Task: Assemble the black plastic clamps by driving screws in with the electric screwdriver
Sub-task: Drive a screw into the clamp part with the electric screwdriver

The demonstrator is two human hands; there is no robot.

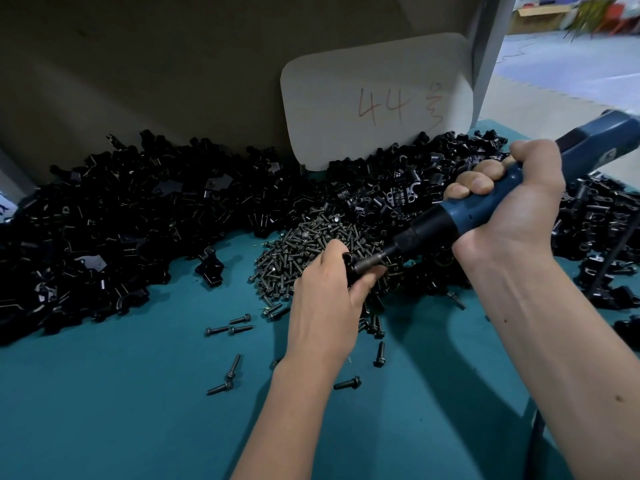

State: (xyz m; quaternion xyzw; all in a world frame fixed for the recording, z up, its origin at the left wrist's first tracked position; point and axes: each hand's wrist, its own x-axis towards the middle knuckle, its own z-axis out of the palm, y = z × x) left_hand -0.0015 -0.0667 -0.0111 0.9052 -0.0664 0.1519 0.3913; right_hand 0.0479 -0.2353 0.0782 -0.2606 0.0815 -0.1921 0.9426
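Note:
My right hand (512, 206) grips a blue electric screwdriver (460, 216) that slants down to the left. Its metal bit (372, 260) meets a small black plastic clamp (349, 263) that my left hand (329, 299) pinches between thumb and fingers. Most of the clamp is hidden by my fingers. Both hands are just over a heap of dark screws (304, 247) on the teal table (138, 393).
Large piles of black clamp parts (121, 216) lie across the back and left, with more on the right (595, 230). Loose screws (228, 330) are scattered near my left wrist. A cardboard card marked "44" (377, 98) leans on the brown back wall.

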